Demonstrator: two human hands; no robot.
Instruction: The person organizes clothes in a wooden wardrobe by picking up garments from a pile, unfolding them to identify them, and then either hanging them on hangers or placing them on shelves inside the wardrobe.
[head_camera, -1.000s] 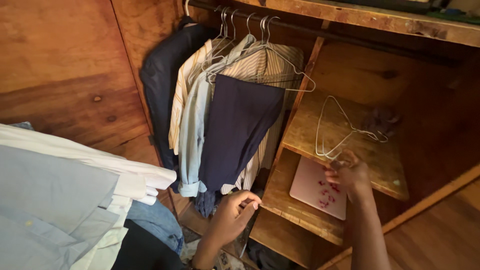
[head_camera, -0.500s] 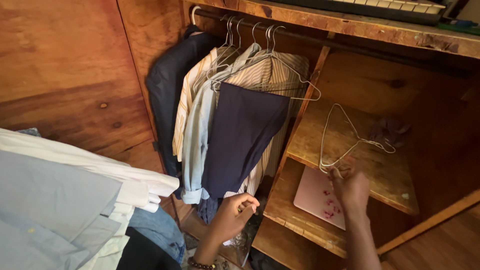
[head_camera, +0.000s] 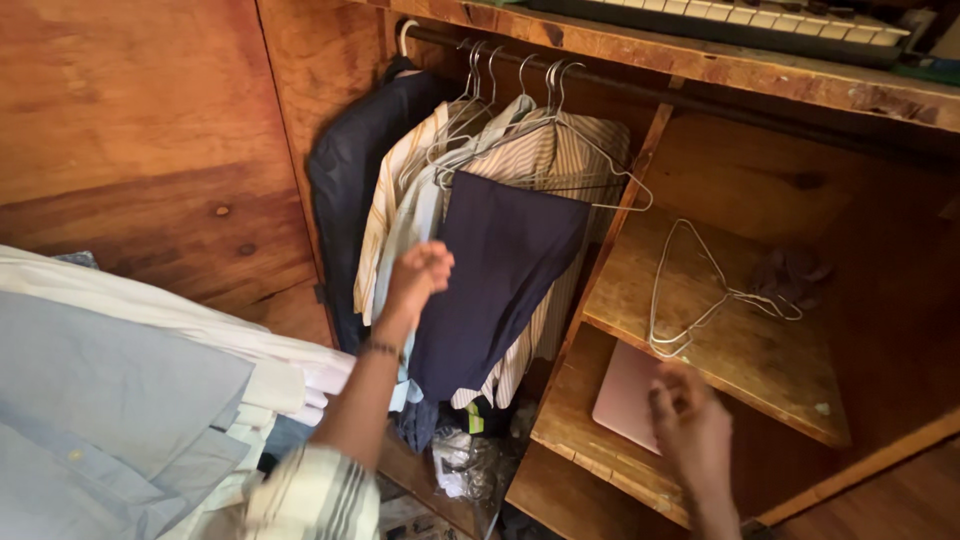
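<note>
My left hand (head_camera: 418, 275) is raised against the hanging clothes, fingers curled at the front of a light blue shirt (head_camera: 405, 250), beside navy trousers (head_camera: 500, 270) folded over a wire hanger. I cannot see whether it pinches the fabric. My right hand (head_camera: 690, 425) hovers low in front of the lower shelf, fingers apart and holding nothing. An empty white wire hanger (head_camera: 690, 290) lies on the middle wooden shelf (head_camera: 740, 350), just above that hand. A pink flat board (head_camera: 625, 400) rests on the lower shelf, partly hidden by my right hand.
A dark jacket (head_camera: 355, 180) and striped shirts (head_camera: 570, 160) hang from the black rail (head_camera: 700, 100). Folded white and blue shirts (head_camera: 150, 370) are stacked at the left. A dark cloth (head_camera: 790, 275) sits at the shelf's back. Crumpled plastic (head_camera: 465, 460) lies on the wardrobe floor.
My left hand rose from below the clothes up to the light blue shirt. My right hand let go of the wire hanger, which now lies on the shelf, and dropped lower.
</note>
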